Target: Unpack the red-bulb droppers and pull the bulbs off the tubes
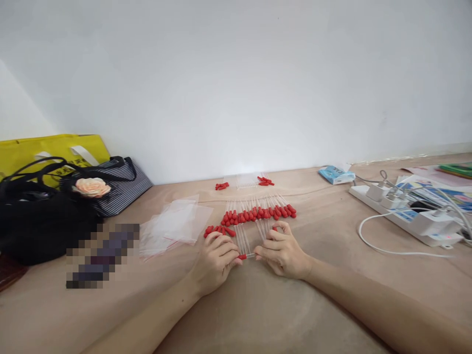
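Note:
My left hand (217, 260) and my right hand (282, 253) meet over a tan table (258, 314). Between their pinched fingertips lies a thin clear dropper tube with a red bulb (246, 256); the left fingers grip the red end, the right fingers grip the clear end. Just beyond my hands lies a row of finished droppers with red bulbs (258, 212). Loose red bulbs (217, 230) sit by my left hand, and bare clear tubes (241, 238) lie between my hands.
Clear plastic bags (177, 223) lie to the left. Black, striped and yellow bags (55, 196) stand at the far left. More red bulbs and tubes (245, 182) rest near the wall. A white power strip with plugs and cables (405, 216) sits at the right, beside papers and a blue packet (335, 173).

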`<state>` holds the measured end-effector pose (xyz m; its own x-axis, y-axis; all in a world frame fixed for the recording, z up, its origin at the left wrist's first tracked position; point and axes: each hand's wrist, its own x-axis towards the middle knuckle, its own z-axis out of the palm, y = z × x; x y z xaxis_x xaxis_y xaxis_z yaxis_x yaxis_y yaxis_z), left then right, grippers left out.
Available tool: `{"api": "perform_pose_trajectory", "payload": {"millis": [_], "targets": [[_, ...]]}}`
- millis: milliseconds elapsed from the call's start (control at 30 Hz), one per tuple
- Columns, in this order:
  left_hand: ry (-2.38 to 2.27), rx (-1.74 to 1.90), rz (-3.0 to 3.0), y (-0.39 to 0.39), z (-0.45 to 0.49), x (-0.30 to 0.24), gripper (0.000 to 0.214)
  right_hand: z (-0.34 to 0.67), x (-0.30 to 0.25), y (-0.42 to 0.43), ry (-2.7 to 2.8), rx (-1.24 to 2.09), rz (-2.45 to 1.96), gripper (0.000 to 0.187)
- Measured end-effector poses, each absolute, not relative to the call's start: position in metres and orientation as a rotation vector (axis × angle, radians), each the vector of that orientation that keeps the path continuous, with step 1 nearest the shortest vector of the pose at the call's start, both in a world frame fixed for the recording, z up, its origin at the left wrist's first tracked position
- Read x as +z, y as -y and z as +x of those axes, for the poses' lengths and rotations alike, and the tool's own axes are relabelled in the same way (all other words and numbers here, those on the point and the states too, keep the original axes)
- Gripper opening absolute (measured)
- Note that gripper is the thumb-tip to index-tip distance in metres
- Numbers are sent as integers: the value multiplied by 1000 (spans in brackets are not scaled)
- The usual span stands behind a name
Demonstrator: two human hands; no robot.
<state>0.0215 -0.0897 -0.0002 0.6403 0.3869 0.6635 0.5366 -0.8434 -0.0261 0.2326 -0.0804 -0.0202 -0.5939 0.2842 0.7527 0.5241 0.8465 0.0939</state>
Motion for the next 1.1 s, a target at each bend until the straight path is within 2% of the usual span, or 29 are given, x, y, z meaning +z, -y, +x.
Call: {"api": "perform_pose_trajectory", "payload": {"millis": [267, 500, 567, 667, 800, 933, 1100], "targets": [[728, -880, -2642, 92, 20, 2, 14, 236, -16, 85, 2266, -384, -640, 19], [816, -924, -2671, 90, 11, 2, 20, 242, -15, 82, 2217, -342, -674, 18], [940, -1039, -2617, 82, -2, 7, 20, 249, -14, 79, 2146, -317, -735, 19], [1412, -1213, -2344, 65, -23, 14, 21, 256, -13, 73, 2043, -268, -905, 19], [1781, -1179, -2276, 49, -33, 10, 27, 246, -17, 72, 2014, -227, -965, 17], [1825, -1213, -2281, 47, -26, 1, 30, 232, -19, 73, 2030, -247, -1075, 24], [1722, -1107, -2228, 45, -21, -4, 20, 219, -19, 64, 2114, -334, -1198, 26]]}}
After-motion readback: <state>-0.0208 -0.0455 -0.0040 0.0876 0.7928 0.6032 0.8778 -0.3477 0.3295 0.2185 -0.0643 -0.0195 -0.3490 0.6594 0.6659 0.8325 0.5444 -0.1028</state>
